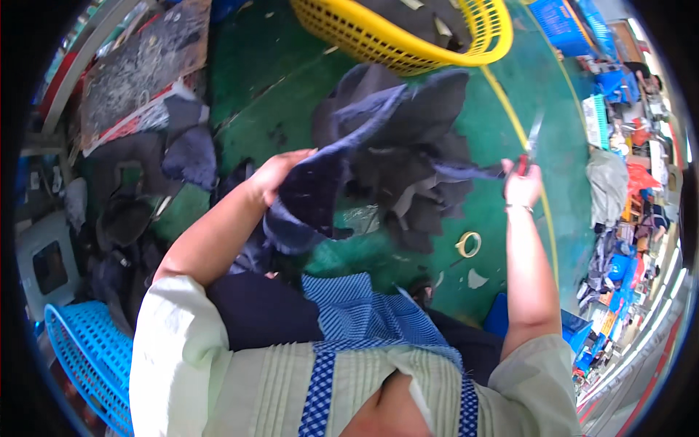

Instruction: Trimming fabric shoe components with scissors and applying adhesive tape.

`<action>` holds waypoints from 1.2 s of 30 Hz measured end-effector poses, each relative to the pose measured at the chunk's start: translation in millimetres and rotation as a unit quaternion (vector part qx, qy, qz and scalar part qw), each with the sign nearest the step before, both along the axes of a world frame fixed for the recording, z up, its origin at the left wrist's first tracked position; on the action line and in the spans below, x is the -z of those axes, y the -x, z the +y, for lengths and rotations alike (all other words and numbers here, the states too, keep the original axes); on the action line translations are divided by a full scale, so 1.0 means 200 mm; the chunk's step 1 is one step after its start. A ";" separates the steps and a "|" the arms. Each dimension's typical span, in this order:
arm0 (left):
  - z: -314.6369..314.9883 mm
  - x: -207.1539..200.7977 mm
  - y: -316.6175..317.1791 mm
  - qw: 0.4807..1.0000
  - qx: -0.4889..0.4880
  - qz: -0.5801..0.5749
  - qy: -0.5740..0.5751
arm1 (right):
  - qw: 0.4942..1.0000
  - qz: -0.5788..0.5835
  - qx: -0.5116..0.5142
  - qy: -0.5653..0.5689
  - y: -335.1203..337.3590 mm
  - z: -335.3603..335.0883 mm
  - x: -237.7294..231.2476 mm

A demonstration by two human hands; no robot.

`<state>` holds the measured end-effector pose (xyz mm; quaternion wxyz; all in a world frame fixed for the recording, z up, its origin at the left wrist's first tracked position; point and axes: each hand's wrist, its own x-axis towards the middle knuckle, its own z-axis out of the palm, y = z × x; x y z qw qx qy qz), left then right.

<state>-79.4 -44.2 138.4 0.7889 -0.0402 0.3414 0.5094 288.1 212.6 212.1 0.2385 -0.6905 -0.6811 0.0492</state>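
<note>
My left hand (pixel 280 173) is closed on the edge of a dark navy, plush-looking piece of fabric (pixel 314 191) that is lifted and curled. In my right hand (pixel 523 188) is a pair of red-handled scissors (pixel 535 135), the blade pointing up and away from me, slightly blurred. A narrow dark strip (pixel 466 171) stretches toward the right hand; whether its end is pinched in the fingers I cannot tell. Beneath and beyond the lifted piece lies a loose heap of dark grey fabric pieces (pixel 415 175) on the green floor.
A yellow plastic basket (pixel 408 52) holding dark pieces stands at the far side. A tape roll (pixel 468 245) lies on the floor near my right forearm. Blue basket (pixel 87 364) at near left; worn board (pixel 145 69) at far left. Crowded goods line the right.
</note>
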 end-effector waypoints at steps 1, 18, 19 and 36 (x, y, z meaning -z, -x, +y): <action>0.01 -0.01 0.01 0.999 -0.023 0.027 0.026 | 0.994 0.060 -0.073 -0.060 -0.01 -0.06 -0.01; -0.05 0.28 0.07 0.988 -0.033 -0.149 0.023 | 0.931 -0.013 -0.331 0.153 0.64 -0.46 -0.10; -0.04 0.30 0.09 0.987 -0.058 -0.150 0.029 | 0.933 -0.057 -0.321 0.152 0.71 -0.39 -0.14; 0.00 0.34 0.07 0.977 -0.098 -0.189 0.014 | 0.912 -0.061 -0.403 -0.052 0.49 -0.43 0.38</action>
